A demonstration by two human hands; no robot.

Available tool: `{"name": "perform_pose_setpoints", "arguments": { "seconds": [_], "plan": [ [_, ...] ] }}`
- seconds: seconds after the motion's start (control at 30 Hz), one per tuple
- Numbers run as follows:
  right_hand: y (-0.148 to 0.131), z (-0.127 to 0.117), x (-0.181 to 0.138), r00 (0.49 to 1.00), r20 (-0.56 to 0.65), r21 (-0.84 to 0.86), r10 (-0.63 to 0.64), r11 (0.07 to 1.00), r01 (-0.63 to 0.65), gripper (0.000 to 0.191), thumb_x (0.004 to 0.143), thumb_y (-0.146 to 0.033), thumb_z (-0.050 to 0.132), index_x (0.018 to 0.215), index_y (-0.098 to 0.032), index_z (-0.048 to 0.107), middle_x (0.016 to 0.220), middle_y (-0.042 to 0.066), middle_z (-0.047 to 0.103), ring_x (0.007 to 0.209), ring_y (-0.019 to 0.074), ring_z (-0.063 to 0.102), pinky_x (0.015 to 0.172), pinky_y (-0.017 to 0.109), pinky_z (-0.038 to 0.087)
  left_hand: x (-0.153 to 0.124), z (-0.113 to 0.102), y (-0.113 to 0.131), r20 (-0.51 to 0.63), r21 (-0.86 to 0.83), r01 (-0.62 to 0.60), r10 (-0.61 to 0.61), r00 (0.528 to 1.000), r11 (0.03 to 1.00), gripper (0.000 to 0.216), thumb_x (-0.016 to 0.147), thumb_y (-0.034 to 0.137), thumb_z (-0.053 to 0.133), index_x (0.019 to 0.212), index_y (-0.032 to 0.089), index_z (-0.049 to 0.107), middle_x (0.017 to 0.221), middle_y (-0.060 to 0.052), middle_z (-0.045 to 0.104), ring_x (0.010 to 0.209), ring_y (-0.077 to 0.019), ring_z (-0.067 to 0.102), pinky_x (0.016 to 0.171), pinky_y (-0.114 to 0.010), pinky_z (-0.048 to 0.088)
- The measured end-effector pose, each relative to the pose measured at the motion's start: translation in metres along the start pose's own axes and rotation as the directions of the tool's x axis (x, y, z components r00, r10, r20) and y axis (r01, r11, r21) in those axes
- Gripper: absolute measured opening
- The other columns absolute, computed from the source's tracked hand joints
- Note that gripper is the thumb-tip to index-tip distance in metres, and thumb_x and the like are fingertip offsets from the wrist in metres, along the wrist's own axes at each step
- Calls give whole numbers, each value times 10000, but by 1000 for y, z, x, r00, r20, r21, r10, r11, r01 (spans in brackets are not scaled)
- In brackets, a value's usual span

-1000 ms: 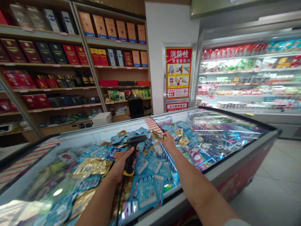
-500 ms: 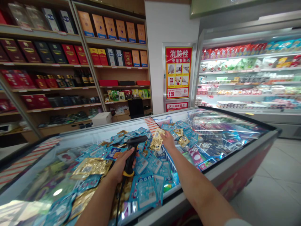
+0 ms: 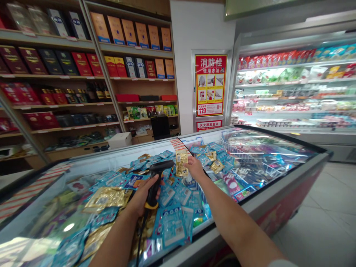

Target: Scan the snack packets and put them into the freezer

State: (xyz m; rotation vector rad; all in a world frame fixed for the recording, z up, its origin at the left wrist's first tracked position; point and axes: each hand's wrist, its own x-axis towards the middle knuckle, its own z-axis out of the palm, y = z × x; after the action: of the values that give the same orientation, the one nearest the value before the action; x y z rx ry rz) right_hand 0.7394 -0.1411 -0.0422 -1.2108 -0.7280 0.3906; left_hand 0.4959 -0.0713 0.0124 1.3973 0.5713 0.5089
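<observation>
My left hand point(image 3: 146, 193) is wrapped round the handle of a black and yellow barcode scanner point(image 3: 154, 185), its head pointing right and its cable hanging down. Between the fingertips of my right hand point(image 3: 195, 167) is a small gold packet point(image 3: 181, 163), upright, just right of the scanner's head. Under both hands lie many blue packets point(image 3: 172, 224), mixed with gold packets point(image 3: 107, 196), piled on the glass top of a chest freezer point(image 3: 258, 207). The palm side of my right hand is hidden.
A wire basket point(image 3: 236, 154) and more packages show under the glass at right. Shelves of boxed bottles point(image 3: 136, 52) stand behind on the left. A red poster point(image 3: 210, 85) hangs on the wall, and a lit refrigerated display point(image 3: 294, 87) stands at the back right.
My right hand has moved a little left with the gold packet, which has turned more upright and closer to the scanner's head. My left hand and the scanner have hardly moved.
</observation>
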Motion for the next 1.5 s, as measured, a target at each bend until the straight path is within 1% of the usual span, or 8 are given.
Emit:
{"name": "perform_pose_setpoints", "arguments": {
  "seconds": [0.3, 0.77, 0.87, 0.97, 1.1, 1.23, 1.33, 1.5],
  "plan": [
    [8, -3, 0, 999, -5, -68, -33, 997, 33, 307, 640, -322, 715, 917, -206, 653, 755, 13, 733, 735, 222, 697, 749, 357, 537, 1, 0, -2, -1, -5, -20, 20, 1000, 1000, 490, 725, 624, 708, 750, 136, 668, 495, -16, 573, 412, -111, 483, 411, -199, 323],
    [8, -2, 0, 1000, 10, -106, -1, 994, 2, 233, 686, -244, 681, 915, -208, 648, 767, 11, 729, 728, 204, 687, 733, 330, 531, -1, 1, 0, -15, -9, -32, 32, 999, 999, 485, 721, 619, 711, 736, 135, 673, 492, -17, 570, 412, -107, 485, 411, -195, 331],
    [5, -4, -1, 1000, -12, -202, 25, 979, -27, 222, 750, -234, 640, 969, -203, 647, 841, 26, 738, 776, 210, 693, 757, 335, 531, -1, 1, 0, -24, -8, -26, 26, 999, 1000, 495, 698, 632, 723, 725, 140, 671, 487, -18, 568, 411, -112, 484, 406, -201, 325],
    [-10, -13, -3, 984, -169, -494, -46, 869, -44, 276, 843, -228, 563, 1103, -188, 648, 954, 64, 731, 882, 230, 681, 822, 350, 511, -2, 2, 2, -24, -18, -19, 18, 1000, 1000, 500, 688, 634, 733, 737, 140, 676, 486, -14, 565, 413, -112, 483, 413, -206, 333],
    [-37, -37, -8, 911, -321, -794, -260, 598, -109, 440, 941, -154, 387, 1345, -179, 558, 1275, 142, 623, 1125, 252, 611, 933, 362, 454, -4, 4, 3, -26, -36, -19, 18, 999, 999, 488, 690, 619, 740, 732, 138, 671, 477, -10, 559, 407, -107, 481, 418, -202, 336],
    [-44, -52, -11, 943, -305, -894, -134, 381, -235, 530, 927, -109, 407, 1437, -223, 498, 1300, 149, 604, 1146, 280, 607, 949, 397, 432, -6, 6, 5, -41, -47, -35, 33, 999, 998, 459, 703, 591, 743, 736, 139, 664, 479, -11, 564, 404, -106, 482, 410, -195, 327],
    [-36, -56, -10, 965, -256, -910, -50, 348, -223, 543, 917, -87, 425, 1428, -244, 526, 1266, 160, 615, 1069, 272, 650, 890, 371, 447, -6, 6, 5, -51, -57, -37, 34, 998, 998, 452, 699, 583, 748, 744, 141, 663, 482, -12, 567, 402, -109, 476, 401, -200, 331],
    [-27, -67, -4, 967, -245, -919, -71, 335, -208, 436, 894, -102, 477, 1272, -199, 672, 1127, 179, 678, 1024, 292, 661, 836, 360, 450, -4, 2, 3, -24, -59, -36, 35, 999, 998, 460, 717, 587, 730, 727, 133, 659, 479, -13, 556, 400, -103, 469, 403, -196, 341]
  ]
}}
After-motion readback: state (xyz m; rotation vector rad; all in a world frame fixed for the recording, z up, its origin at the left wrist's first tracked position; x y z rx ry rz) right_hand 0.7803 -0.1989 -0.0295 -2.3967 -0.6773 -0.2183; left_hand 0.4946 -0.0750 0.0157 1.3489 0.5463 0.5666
